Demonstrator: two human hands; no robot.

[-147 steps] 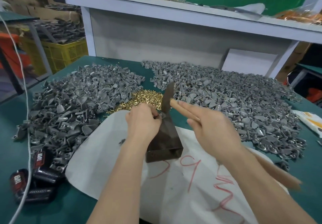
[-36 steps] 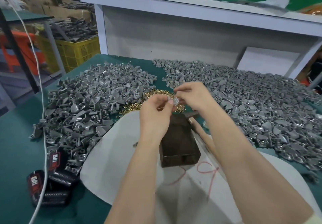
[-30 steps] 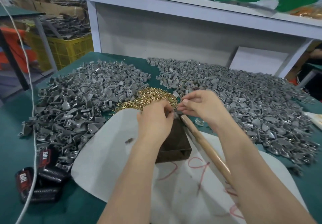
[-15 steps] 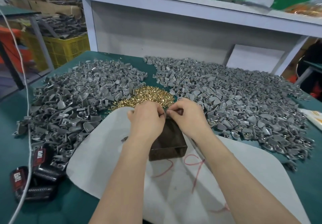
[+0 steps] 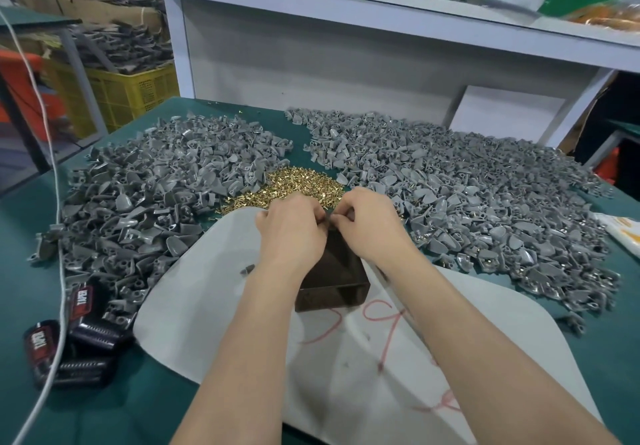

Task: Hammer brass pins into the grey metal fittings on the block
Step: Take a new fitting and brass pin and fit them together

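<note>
Left hand (image 5: 294,233), right hand (image 5: 367,226): fingers curled, tips meeting at block's (image 5: 332,282) far top edge, contents hidden | block on white sheet (image 5: 207,306), red scrawl unreadable | brass pins (image 5: 298,185) just beyond | grey fittings (image 5: 156,195) heaped left and right | black packs (image 5: 83,337) near left, red labels blurred

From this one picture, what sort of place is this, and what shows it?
Probably a small factory assembly bench: heaps of grey metal fittings beside a pile of brass pins, plus a yellow crate of parts.
</note>
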